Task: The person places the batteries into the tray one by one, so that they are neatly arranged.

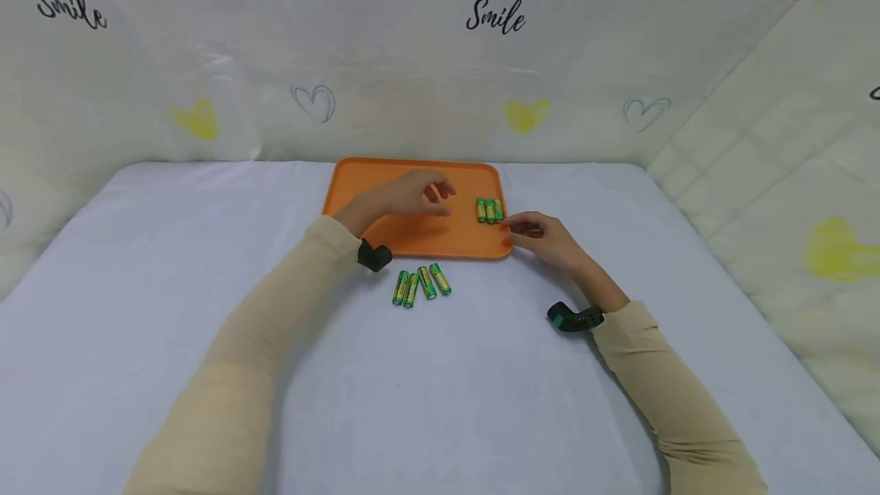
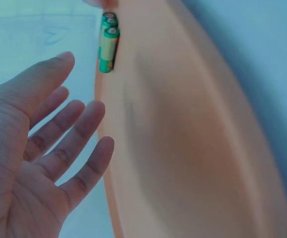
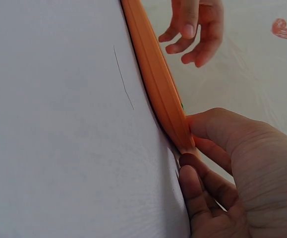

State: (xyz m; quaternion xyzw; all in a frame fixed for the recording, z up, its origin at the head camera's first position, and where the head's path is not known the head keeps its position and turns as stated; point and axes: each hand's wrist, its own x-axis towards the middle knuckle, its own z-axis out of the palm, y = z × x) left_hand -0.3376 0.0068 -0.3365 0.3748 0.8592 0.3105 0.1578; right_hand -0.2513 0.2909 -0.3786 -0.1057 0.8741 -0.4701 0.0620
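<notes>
My left hand (image 1: pixel 412 193) hovers above the orange tray (image 1: pixel 440 239), fingers spread and loosely bent, holding nothing. In the left wrist view its palm and fingers (image 2: pixel 84 119) show bare. At the tray's right side my right hand (image 1: pixel 546 241) grips the rim, thumb and fingers at the edge; the right wrist view shows the orange rim (image 3: pixel 158 84) between them. Three green-and-yellow batteries (image 1: pixel 490 210) stand side by side on the tray, close to its right rim and near the right fingertips.
Several more green batteries (image 1: pixel 410 289) lie on the white tablecloth (image 1: pixel 440 388) just in front of the tray. Behind the table hangs a white sheet (image 1: pixel 412 59) with printed hearts and lettering. Both wrists wear black straps (image 1: pixel 576 318).
</notes>
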